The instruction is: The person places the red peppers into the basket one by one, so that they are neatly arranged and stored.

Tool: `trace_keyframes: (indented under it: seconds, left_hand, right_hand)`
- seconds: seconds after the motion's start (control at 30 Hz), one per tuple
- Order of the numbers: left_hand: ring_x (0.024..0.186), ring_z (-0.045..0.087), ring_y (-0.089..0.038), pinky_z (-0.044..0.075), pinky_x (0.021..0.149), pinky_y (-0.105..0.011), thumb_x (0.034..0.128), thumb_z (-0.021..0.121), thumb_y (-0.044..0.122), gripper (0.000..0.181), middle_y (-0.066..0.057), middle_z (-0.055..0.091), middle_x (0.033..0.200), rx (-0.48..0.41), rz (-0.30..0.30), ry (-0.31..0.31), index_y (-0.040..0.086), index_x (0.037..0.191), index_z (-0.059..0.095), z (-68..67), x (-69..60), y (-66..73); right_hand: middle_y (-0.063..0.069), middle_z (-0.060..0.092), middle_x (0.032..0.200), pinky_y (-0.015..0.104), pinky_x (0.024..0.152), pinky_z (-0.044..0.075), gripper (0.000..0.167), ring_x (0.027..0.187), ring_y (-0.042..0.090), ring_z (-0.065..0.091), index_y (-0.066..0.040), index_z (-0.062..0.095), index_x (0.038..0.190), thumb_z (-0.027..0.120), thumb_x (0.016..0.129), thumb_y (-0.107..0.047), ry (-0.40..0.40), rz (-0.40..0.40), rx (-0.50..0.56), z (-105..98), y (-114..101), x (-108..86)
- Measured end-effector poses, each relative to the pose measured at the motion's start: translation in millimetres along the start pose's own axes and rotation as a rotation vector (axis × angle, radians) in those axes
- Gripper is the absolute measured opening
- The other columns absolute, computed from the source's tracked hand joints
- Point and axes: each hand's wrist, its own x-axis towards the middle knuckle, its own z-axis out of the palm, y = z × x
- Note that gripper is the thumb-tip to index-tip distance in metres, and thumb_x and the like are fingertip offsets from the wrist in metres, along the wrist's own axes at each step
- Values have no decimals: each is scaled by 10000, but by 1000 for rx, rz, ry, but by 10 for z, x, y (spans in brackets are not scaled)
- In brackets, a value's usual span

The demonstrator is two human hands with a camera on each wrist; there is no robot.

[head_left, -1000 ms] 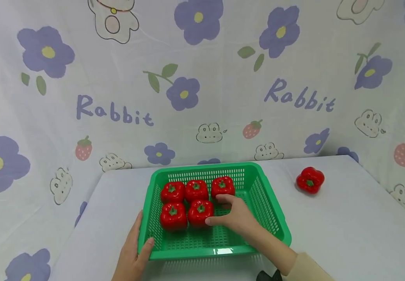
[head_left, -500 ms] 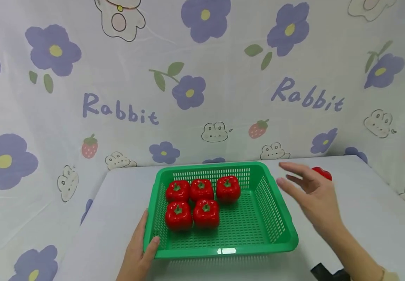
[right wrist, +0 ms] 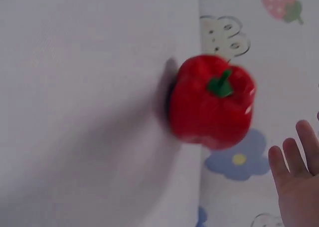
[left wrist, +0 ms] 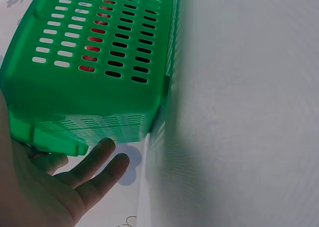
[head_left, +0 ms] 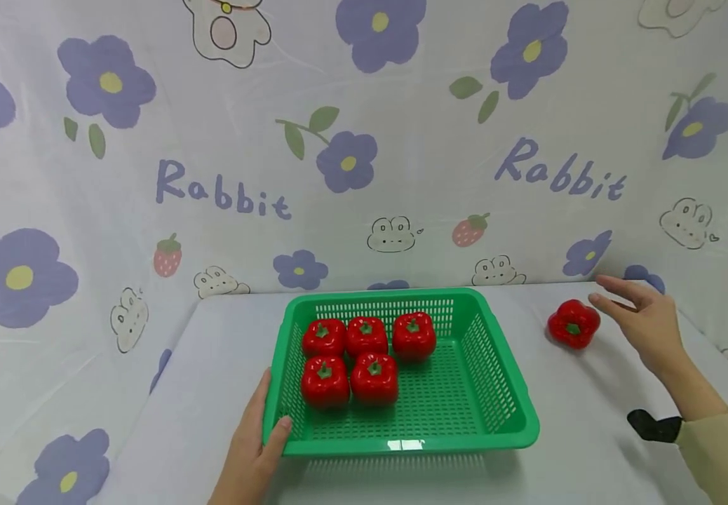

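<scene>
A green plastic basket (head_left: 414,445) holds several red bell peppers (head_left: 374,379) with green stems, in two rows on its left side. My left hand (head_left: 252,438) grips the basket's near left corner, thumb over the rim and fingers along the outer wall. From the left wrist view, the left hand (left wrist: 65,182) is at the slotted end wall of the basket (left wrist: 84,95). One more red bell pepper (head_left: 574,324) lies on the table at the right. My right hand (head_left: 648,326) is just right of it, fingers spread and holding nothing; the right wrist view shows this pepper (right wrist: 212,105) apart from the fingers.
The white table (head_left: 187,393) extends around the basket. Behind it hangs a patterned cloth (head_left: 332,231) with flowers and rabbits. A black strap-like object (head_left: 654,426) shows at the right sleeve (head_left: 720,449).
My right hand has left the basket and moved right, passing over to the far side of the lone bell pepper. The left hand stays at the basket. The head view has shifted slightly.
</scene>
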Motion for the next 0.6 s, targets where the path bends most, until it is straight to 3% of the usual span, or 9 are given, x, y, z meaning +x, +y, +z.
trace_keyframes:
  seconds: [0.03,0.1,0.17,0.23,0.3,0.4,0.47,0.53,0.6]
  left_hand:
    - [1540,327,-413,334,1177,-607,1096,502,329,716,-172,275,1707,2,1,1,71,1673,167,5,3,-1]
    - [1542,328,-408,329,1179,-593,1096,501,327,715,-169,276,1707,6,7,4,70,1673,165,12,2,-5]
    - [1542,328,-407,327,1180,-587,1095,504,318,716,-171,275,1706,6,15,8,55,1670,166,7,9,-10]
    - [1539,331,-411,331,1177,-595,1095,503,318,718,-176,277,1704,7,16,7,48,1668,165,0,14,-13]
    - [1538,329,-415,327,1179,-604,1094,506,316,719,-181,277,1703,3,15,5,44,1667,166,-4,13,-14]
    - [1539,328,-416,323,1183,-607,1094,506,322,720,-186,277,1702,0,10,1,42,1666,169,-4,15,-10]
    - [1536,330,-422,327,1180,-615,1095,503,324,717,-193,279,1699,3,10,0,40,1664,173,-2,16,-2]
    - [1533,337,-420,339,1173,-615,1093,503,329,716,-191,284,1698,6,9,3,40,1663,180,0,17,3]
    - [1526,347,-426,354,1163,-628,1093,502,325,711,-195,292,1694,9,13,7,39,1662,185,-1,18,10]
  right_hand:
    - [-78,622,1408,25,857,470,570,1141,-117,517,-66,561,1501,682,1019,-347,-22,21,-27,-13,58,18]
    - [55,568,1526,192,1021,512,612,1314,91,502,-68,528,1526,657,1027,-397,-66,61,-61,-24,152,49]
    - [58,542,1554,418,1128,485,638,1398,246,438,-82,507,1544,644,1028,-432,-97,98,-67,-20,225,79]
    - [128,489,1599,657,1134,402,662,1455,396,355,-80,480,1559,622,1034,-456,-121,134,-54,-3,277,107]
    - [186,461,1605,735,1117,354,674,1446,451,333,-53,463,1560,600,1043,-463,-138,156,-32,19,320,127]
    - [141,536,1524,759,1110,335,690,1357,383,418,-39,448,1563,569,1051,-486,-155,197,-8,43,367,141]
    - [-71,609,1337,756,1120,329,698,1241,206,473,-37,443,1564,557,1053,-498,-165,219,13,51,387,138]
    - [-263,534,1146,732,1134,341,706,1129,28,436,-48,442,1569,556,1049,-513,-174,239,28,58,400,135]
    - [-342,480,1073,589,1153,433,708,1072,-53,409,-37,446,1564,550,1051,-513,-176,242,20,67,406,129]
